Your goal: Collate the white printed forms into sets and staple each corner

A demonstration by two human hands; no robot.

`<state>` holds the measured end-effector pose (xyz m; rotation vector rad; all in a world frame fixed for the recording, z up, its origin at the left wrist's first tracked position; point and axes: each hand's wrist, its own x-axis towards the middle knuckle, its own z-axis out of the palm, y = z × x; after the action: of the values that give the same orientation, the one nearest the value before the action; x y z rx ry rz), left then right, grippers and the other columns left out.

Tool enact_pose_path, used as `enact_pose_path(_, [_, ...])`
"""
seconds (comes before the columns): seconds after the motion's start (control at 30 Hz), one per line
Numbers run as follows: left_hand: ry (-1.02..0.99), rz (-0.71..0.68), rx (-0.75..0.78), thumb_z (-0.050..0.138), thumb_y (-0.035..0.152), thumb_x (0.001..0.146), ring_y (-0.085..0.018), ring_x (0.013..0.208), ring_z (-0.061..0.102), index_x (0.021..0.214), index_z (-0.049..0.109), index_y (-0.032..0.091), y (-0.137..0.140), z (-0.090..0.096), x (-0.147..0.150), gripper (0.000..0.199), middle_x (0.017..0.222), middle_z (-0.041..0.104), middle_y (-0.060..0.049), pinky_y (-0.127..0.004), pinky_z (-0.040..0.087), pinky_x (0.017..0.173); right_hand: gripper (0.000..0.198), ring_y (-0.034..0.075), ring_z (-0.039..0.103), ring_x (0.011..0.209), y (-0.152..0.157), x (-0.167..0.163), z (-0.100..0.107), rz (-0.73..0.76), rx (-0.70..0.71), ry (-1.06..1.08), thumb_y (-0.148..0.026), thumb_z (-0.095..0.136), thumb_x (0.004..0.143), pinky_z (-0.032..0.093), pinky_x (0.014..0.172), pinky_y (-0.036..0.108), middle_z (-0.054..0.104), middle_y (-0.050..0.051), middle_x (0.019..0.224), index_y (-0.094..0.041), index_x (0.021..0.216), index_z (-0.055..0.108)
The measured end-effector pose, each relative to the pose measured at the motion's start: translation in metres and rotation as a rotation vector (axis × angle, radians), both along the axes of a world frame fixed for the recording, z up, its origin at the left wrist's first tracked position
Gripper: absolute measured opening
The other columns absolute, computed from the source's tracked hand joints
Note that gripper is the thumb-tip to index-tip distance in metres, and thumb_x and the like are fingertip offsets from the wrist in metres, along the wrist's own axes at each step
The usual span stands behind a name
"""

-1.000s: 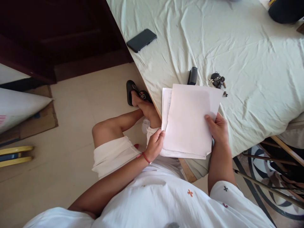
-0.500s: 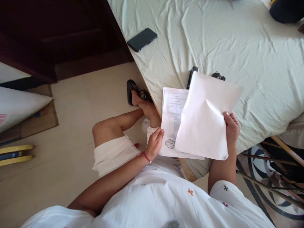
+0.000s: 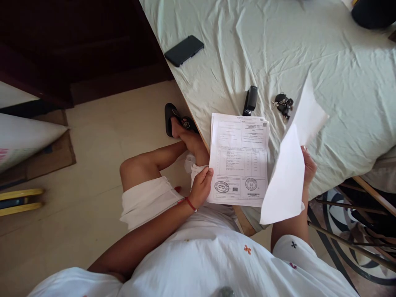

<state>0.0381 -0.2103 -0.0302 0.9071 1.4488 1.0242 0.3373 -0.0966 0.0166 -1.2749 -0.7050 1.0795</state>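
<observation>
A stack of printed papers [image 3: 240,161] with round and oval stamps lies face up over the table edge. My left hand [image 3: 201,187] is closed on its lower left edge, thumb on top. To the right, my right hand [image 3: 308,165] grips a loose sheet of paper [image 3: 287,173], which is tilted up and bent, blank side showing; most of the fingers are hidden behind it. A black stapler [image 3: 251,100] rests just beyond the top edge of the stack. Beside it, a bunch of keys [image 3: 282,105] lies on the cloth.
A pale green cloth [image 3: 278,45] with wrinkles covers the table. Near its left edge lies a black phone [image 3: 185,50]. A dark round object [image 3: 374,14] stands at the far right corner. On the floor at left are a white sack [image 3: 27,138] and a yellow-edged object [image 3: 21,202].
My right hand has moved the loose sheet rightward off the stack and tilted it up. The stamped page, stapler and keys are now uncovered. My left hand keeps its hold.
</observation>
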Motion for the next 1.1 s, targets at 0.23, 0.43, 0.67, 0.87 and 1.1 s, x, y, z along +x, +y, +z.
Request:
enact_pose_path(0.23, [0.011, 0.009, 0.008, 0.047, 0.062, 0.098, -0.017, 0.076, 0.050, 0.076, 0.048, 0.022, -0.001, 0.002, 0.001, 0.045, 0.075, 0.054, 0.000, -0.031, 0.046, 0.081, 0.040, 0.009, 0.042, 0.055, 0.000, -0.010, 0.005, -0.045, -0.019, -0.032, -0.038, 0.083, 0.071, 0.041, 0.055, 0.026, 0.044, -0.006, 0.065, -0.023, 0.066, 0.046])
enact_pose_path(0.43, [-0.048, 0.013, -0.009, 0.047, 0.064, 0.097, -0.018, 0.082, 0.054, 0.082, 0.053, 0.021, -0.004, 0.005, 0.004, 0.046, 0.081, 0.057, -0.002, -0.031, 0.046, 0.082, 0.024, 0.009, 0.051, 0.063, -0.006, -0.030, 0.000, 0.175, -0.051, -0.219, -0.039, 0.080, 0.080, 0.043, 0.060, 0.023, 0.062, -0.002, 0.078, -0.021, 0.085, 0.066])
enact_pose_path(0.67, [0.024, 0.021, -0.006, 0.044, 0.066, 0.098, -0.016, 0.079, 0.051, 0.081, 0.051, 0.021, -0.005, 0.007, 0.005, 0.049, 0.079, 0.053, 0.000, -0.029, 0.043, 0.079, 0.027, 0.009, 0.045, 0.062, -0.003, -0.034, -0.012, 0.259, -0.003, -0.419, -0.046, 0.077, 0.085, 0.036, 0.056, 0.024, 0.059, -0.003, 0.074, -0.020, 0.088, 0.069])
enact_pose_path(0.87, [0.053, 0.035, 0.045, 0.044, 0.068, 0.097, -0.016, 0.077, 0.050, 0.077, 0.047, 0.022, -0.003, 0.012, 0.003, 0.050, 0.075, 0.051, 0.000, -0.031, 0.045, 0.078, 0.029, 0.009, 0.046, 0.061, -0.004, -0.040, -0.010, 0.238, 0.029, -0.398, -0.048, 0.078, 0.083, 0.040, 0.056, 0.022, 0.060, -0.003, 0.072, -0.020, 0.085, 0.068])
enact_pose_path(1.1, [0.133, -0.058, -0.011, 0.046, 0.057, 0.099, -0.014, 0.070, 0.041, 0.078, 0.041, 0.023, -0.002, 0.013, 0.002, 0.040, 0.071, 0.041, 0.004, -0.030, 0.037, 0.071, 0.023, 0.008, 0.047, 0.058, -0.008, -0.046, -0.011, 0.260, 0.018, -0.344, -0.043, 0.076, 0.085, 0.037, 0.053, 0.021, 0.065, -0.003, 0.074, -0.021, 0.088, 0.071])
